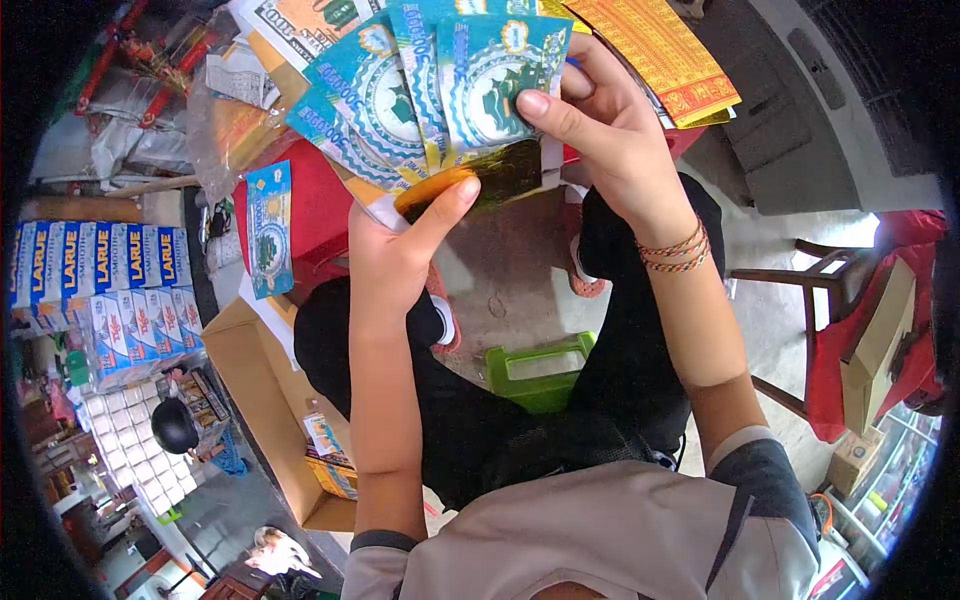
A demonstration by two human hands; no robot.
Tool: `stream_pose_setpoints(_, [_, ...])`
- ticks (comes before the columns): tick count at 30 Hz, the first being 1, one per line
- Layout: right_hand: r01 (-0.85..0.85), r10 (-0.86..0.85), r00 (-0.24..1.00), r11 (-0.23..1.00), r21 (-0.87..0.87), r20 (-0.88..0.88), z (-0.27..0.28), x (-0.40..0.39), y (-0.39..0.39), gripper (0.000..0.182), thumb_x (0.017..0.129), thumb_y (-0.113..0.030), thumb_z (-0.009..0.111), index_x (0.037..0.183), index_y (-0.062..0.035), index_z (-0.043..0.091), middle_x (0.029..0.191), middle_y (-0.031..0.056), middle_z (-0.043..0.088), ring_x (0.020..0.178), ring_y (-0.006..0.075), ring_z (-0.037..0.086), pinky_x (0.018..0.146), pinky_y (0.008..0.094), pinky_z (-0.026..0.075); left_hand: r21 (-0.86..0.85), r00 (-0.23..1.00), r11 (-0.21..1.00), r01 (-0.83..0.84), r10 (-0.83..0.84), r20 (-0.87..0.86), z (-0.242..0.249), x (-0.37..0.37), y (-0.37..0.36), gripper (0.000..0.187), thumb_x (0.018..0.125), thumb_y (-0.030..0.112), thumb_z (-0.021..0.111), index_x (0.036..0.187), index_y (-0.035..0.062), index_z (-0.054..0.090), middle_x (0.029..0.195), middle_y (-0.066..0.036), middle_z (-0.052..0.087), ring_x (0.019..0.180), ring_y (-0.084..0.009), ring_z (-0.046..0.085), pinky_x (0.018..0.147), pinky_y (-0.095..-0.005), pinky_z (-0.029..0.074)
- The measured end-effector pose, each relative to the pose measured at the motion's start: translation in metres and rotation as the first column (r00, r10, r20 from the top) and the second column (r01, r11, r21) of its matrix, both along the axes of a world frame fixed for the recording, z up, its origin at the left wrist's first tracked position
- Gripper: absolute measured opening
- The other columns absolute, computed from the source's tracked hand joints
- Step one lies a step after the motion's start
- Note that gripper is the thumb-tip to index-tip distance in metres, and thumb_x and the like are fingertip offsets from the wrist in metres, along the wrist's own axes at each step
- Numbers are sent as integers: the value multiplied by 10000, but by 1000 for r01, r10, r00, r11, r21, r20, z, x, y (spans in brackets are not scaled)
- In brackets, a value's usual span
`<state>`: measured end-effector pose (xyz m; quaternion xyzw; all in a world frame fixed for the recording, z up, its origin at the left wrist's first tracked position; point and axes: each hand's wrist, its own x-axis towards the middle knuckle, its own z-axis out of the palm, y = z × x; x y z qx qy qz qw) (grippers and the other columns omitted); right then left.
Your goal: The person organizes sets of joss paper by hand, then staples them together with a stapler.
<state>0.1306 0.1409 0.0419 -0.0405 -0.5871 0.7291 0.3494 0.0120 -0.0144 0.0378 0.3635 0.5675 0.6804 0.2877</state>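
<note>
A fan of blue printed paper notes (385, 100), marked 5000000, is spread between my two hands over my lap. My left hand (395, 250) grips the fan's lower left end, its thumb pressed on a shiny gold-and-dark foil sheet (500, 175) beneath the notes. The thumb of my right hand (615, 130) lies on the front note at the right, with the fingers behind it. A dollar-style paper note (305, 25) shows behind the fan. To the left, a single blue note (268, 230) lies at the edge of a red surface (315, 200).
Orange-and-yellow patterned sheets (660, 60) lie beyond my right hand. An open cardboard box (265, 390) stands by my left leg. Between my legs is a green plastic stool (540, 380). Beer cartons (100, 265) are stacked at left, and a wooden chair (815, 280) stands at right.
</note>
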Motion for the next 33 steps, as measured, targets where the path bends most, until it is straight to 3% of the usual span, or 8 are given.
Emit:
stream_pose_setpoints(8, [-160,158,986,986,-37,-59,-1,4,13,387,838,-36,641,1211,-15,539,1131,41,625,1052,125,575,937,280,433,19,903,989,-144,139,-407,-5,1,-9,221,790,18,692,1008,25,657,974,-56,682,874,-151,644,785,-293,484])
stream_pose_setpoints(11, [-524,479,799,851,-30,-363,-21,-12,33,273,886,-204,611,1043,8,541,1281,259,455,1121,325,547,917,422,477,297,414,953,-60,295,-861,-5,-6,1,287,709,113,669,996,90,673,1055,-76,646,984,-263,626,833,-393,493])
stream_pose_setpoints(12, [-574,517,744,819,-10,-424,-25,-15,32,291,899,-255,602,994,12,538,1323,317,401,1141,383,536,911,464,489,301,415,951,-69,302,-858,-4,-6,0,287,709,113,669,996,90,673,1055,-76,646,984,-263,626,833,-393,493])
stream_pose_setpoints(14, [-526,563,734,825,206,-379,-27,-16,34,197,919,-221,583,1039,-82,509,1388,286,321,1392,386,177,1084,512,326,382,240,924,-30,377,-894,-3,-7,-2,264,733,111,654,996,107,674,1049,-61,640,989,-247,627,833,-395,490])
stream_pose_setpoints(19, [-537,586,672,807,247,-453,-32,-24,40,330,903,-294,592,1041,-2,525,1336,293,388,1261,387,405,1021,479,405,373,324,927,-43,366,-872,-7,-3,-1,282,728,105,667,1011,111,666,1045,-66,632,988,-265,622,848,-396,484])
stream_pose_setpoints(22, [-298,325,916,944,144,-233,-36,-10,39,352,918,-290,556,1091,17,540,1218,255,512,1152,311,521,949,388,463,164,673,982,-97,186,-716,-6,8,-2,337,732,72,692,1062,89,626,1044,-57,636,986,-234,623,861,-345,479])
stream_pose_setpoints(24, [-37,26,996,991,-131,-81,-26,1,18,296,909,-191,549,1128,8,568,1083,70,612,1038,138,554,891,262,427,1,986,999,-39,38,-161,-12,12,-4,335,788,49,690,1104,51,577,1061,-49,634,994,-167,606,862,-287,468])
stream_pose_setpoints(33, [112,-87,984,980,-163,153,-2,-8,-4,263,952,-236,553,1084,-9,567,973,6,612,908,42,543,822,206,430,47,981,998,33,-41,188,-9,14,4,409,844,68,677,1192,-2,474,1100,-73,610,1004,-125,581,884,-284,456])
